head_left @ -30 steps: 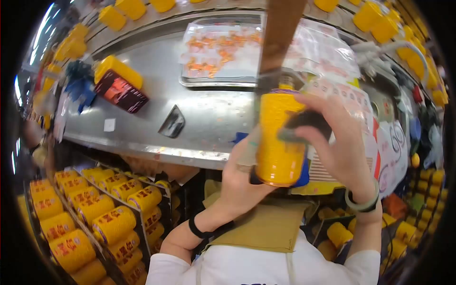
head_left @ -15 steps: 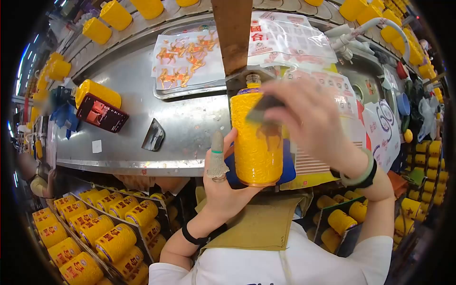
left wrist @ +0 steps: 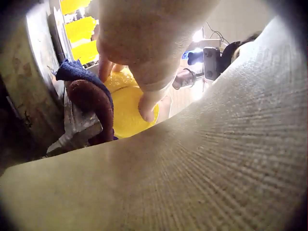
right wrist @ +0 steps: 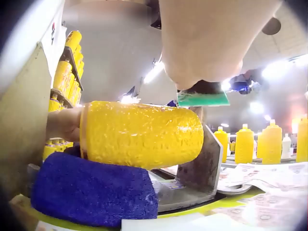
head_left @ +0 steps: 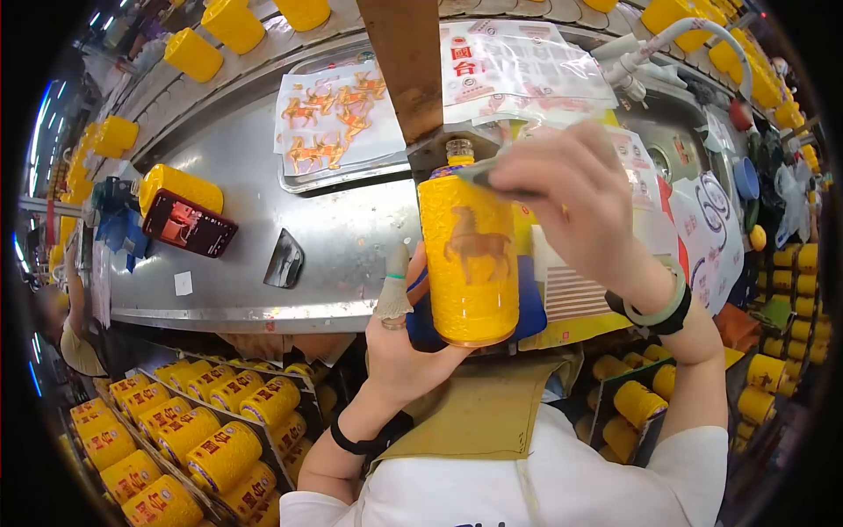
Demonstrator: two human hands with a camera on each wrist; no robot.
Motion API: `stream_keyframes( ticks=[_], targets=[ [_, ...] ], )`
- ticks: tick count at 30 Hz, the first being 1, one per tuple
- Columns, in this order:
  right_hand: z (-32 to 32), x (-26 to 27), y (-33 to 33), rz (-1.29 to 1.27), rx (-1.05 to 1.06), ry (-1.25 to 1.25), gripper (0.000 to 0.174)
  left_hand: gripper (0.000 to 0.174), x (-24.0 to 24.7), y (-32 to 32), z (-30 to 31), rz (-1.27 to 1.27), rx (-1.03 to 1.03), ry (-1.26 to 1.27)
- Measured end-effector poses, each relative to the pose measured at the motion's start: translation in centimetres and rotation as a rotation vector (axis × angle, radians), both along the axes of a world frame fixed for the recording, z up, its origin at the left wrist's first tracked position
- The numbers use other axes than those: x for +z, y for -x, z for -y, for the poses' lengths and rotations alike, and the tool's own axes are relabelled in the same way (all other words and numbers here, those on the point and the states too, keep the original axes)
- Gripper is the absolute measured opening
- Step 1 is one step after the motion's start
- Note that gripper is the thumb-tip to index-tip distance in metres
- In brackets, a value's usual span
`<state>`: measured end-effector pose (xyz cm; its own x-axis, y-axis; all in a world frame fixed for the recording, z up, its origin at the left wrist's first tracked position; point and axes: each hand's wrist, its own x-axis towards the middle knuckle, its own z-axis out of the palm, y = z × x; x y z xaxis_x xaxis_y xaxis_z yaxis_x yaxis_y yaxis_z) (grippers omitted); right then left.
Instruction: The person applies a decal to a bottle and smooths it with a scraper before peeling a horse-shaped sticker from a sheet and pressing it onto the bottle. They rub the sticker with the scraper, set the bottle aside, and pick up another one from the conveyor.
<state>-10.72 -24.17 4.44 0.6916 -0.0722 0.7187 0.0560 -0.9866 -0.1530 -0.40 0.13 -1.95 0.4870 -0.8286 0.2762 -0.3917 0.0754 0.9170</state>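
Observation:
A yellow textured bottle (head_left: 470,299) with a brown horse picture on its side lies against a metal bracket, its glass neck pointing away. My left hand (head_left: 399,351) holds its base, thumb along the bottom, a covering on one finger; the left wrist view shows the fingers on the yellow base (left wrist: 130,108). Above the bottle's shoulder, my right hand (head_left: 575,198) pinches a dark flat pad, whose green layer (right wrist: 204,99) shows in the right wrist view, apart from the bottle. A blue cloth (right wrist: 96,190) lies under the bottle.
A tray (head_left: 351,178) holds a sheet of orange horse pictures. Left of it are a phone (head_left: 189,223) on a yellow bottle and a dark curved piece (head_left: 284,259). A brown post (head_left: 404,66) rises behind the bracket. Printed sheets (head_left: 522,75) lie right; racked bottles (head_left: 224,455) stand below left.
The right hand with its pad has moved off the bottle's side toward the neck, uncovering the horse picture. The left hand keeps its hold on the base. The head view has shifted.

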Motion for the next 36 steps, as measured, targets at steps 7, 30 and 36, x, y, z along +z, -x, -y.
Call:
stream_keyframes(
  ticks=[7, 30, 36],
  targets=[
    [-6.5, -1.9, 4.5, 0.027, 0.462, 0.065, 0.016, 0.108, -0.7, -0.4, -0.3, -0.109, -0.049, -0.074],
    [1.0, -1.2, 8.6, -0.529, -0.283, -0.725, 0.028, 0.096, 2.1, 2.1, 0.9, 0.409, 0.056, -0.232],
    [18.3, -5.8, 12.7, -0.67, -0.734, -0.421, 0.025, 0.098, 1.3, 1.8, 0.5, 0.044, 0.119, -0.237]
  ],
)
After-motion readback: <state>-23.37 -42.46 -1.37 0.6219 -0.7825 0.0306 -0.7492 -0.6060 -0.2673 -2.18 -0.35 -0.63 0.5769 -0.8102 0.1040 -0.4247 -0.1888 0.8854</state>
